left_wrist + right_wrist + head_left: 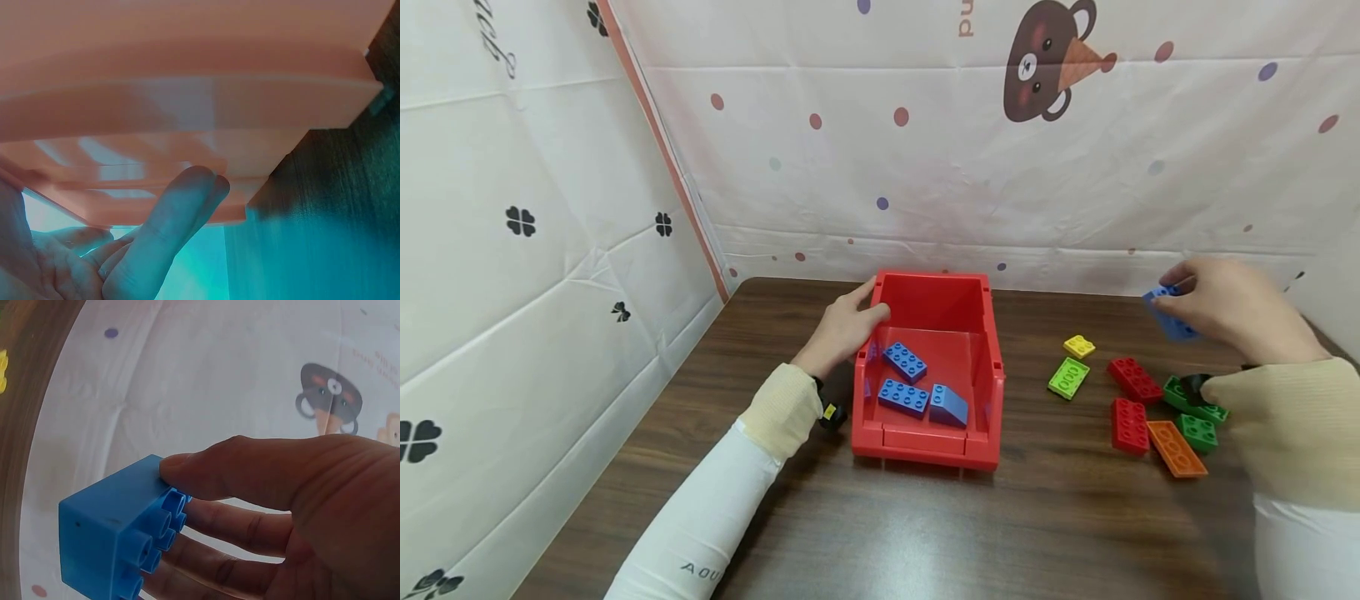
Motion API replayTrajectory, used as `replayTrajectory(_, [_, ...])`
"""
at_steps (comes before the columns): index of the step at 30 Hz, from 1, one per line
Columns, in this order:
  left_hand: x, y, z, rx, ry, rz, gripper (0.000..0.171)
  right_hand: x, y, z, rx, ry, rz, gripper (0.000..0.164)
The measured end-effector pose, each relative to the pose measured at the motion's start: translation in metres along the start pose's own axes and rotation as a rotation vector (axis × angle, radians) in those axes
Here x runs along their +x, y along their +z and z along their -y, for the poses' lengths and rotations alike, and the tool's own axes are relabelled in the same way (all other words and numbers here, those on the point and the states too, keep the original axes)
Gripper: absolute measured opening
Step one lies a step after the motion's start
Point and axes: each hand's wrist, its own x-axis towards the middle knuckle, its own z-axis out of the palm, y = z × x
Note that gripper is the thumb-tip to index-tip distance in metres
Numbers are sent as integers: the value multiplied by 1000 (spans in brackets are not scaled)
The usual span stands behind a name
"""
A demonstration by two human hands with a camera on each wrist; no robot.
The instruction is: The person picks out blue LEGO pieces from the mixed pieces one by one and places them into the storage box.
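A red open-front bin (925,446) stands on the table with several blue building bricks inside, among them a studded brick (904,397) and one with a sloped face (948,406). At its left wall my left hand (842,329) grips the side, thumb over the rim. In the left wrist view its fingers (165,219) touch the outside of that wall. My right hand (1232,304) holds a blue brick (106,519) above the far right of the table. The thumb presses one face; the other fingers lie behind the studs, partly hidden.
Below and left of my right hand lie loose bricks: yellow (1079,347), lime green (1068,378), red (1130,426), orange (1177,449) and dark green (1197,432). My right sleeve partly covers the group. A patterned sheet (850,167) hangs behind the table.
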Motion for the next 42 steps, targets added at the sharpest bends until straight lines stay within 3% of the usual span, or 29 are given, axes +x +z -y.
replayTrajectory(21, [-3, -1, -2, 23, -6, -1, 75, -1, 11, 48, 51, -90, 25, 44])
replayTrajectory(37, [-2, -1, -2, 17, -7, -2, 74, -3, 12, 90, 71, -128, -7, 44])
replayTrajectory(42, [-2, 0, -1, 22, -3, -5, 75, -4, 14, 99, 79, -103, 0, 43])
